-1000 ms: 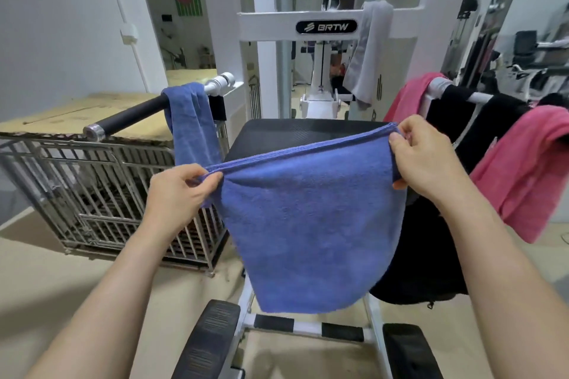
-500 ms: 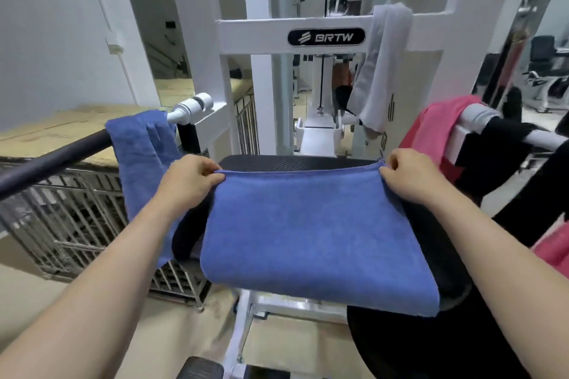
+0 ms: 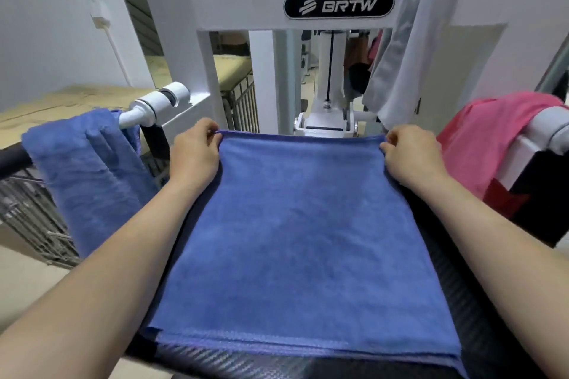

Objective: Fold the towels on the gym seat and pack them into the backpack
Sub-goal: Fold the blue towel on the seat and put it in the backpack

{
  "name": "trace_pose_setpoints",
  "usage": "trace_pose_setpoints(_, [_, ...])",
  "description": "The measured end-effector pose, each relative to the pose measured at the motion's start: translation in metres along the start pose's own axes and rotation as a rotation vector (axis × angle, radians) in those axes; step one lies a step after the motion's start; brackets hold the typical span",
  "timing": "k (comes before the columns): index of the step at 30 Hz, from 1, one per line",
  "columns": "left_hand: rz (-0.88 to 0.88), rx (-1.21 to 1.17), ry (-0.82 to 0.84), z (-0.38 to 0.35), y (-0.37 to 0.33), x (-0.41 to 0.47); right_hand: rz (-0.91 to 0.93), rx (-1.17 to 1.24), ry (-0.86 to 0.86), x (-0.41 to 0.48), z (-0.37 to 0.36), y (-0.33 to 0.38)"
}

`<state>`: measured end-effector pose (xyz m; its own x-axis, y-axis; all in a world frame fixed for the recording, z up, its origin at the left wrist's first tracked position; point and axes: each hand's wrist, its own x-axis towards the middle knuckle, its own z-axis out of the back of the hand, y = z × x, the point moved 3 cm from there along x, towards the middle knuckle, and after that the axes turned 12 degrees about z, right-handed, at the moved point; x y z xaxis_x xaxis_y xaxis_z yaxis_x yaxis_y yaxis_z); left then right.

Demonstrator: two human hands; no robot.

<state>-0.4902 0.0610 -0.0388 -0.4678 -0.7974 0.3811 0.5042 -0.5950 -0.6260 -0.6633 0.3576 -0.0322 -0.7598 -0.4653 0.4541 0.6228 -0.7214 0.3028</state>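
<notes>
- the white machine frame [image 3: 308,0] stood upright behind the seat, marked "brtw" on its crossbar.
- the black gym seat [image 3: 480,301] filled the lower middle; a bare strip showed along its right side and along its near edge.
- the blue towel [image 3: 301,240] lay flat on the seat and covered most of it. its far edge ran straight between the two hands, and its near edge showed stacked layers just short of the seat's near rim.
- a second blue towel [image 3: 83,169] hung over the left handle bar, beside the seat and apart from it.
- a pink towel [image 3: 486,138] draped over the right bar.
- a pale grey towel [image 3: 409,40] hung from the crossbar's right end.
- the left hand [image 3: 194,154] had its fingers curled, pinching the towel's far left corner.
- the right hand [image 3: 412,157] had its fingers curled, pinching the far right corner.
</notes>
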Motion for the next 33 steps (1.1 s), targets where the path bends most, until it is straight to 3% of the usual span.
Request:
trace_pose_setpoints(4, [-0.111,0.034,0.142,0.013,-0.005,-0.017,0.154,-0.142,0.046,-0.01,0.005,0.026])
trace_pose_setpoints(8, [-0.359,0.054,0.422,0.045,-0.006,-0.096,0.444,-0.022,0.302,-0.056,0.019,0.076])
trace_pose_setpoints(11, [-0.503,0.068,0.442,0.063,0.021,-0.146,0.646,0.016,0.466,-0.122,0.008,0.11])
trace_pose_setpoints(13, [-0.477,0.008,0.403,0.074,0.043,-0.156,0.716,-0.115,0.364,-0.155,-0.003,0.117])
trace_pose_setpoints(16, [-0.422,-0.04,0.389,0.093,0.063,-0.161,0.657,-0.118,0.211,-0.165,0.002,0.117])
trace_pose_setpoints(22, [-0.371,-0.065,0.605,0.124,0.082,-0.179,0.695,0.151,0.313,-0.202,0.023,0.121])
trace_pose_setpoints(27, [-0.485,-0.024,0.445,0.132,0.081,-0.182,0.812,-0.056,0.208,-0.225,0.042,0.128])
trace_pose_setpoints(33, [-0.491,-0.093,0.303,0.13,0.081,-0.186,0.808,-0.249,0.246,-0.231,0.043,0.124])
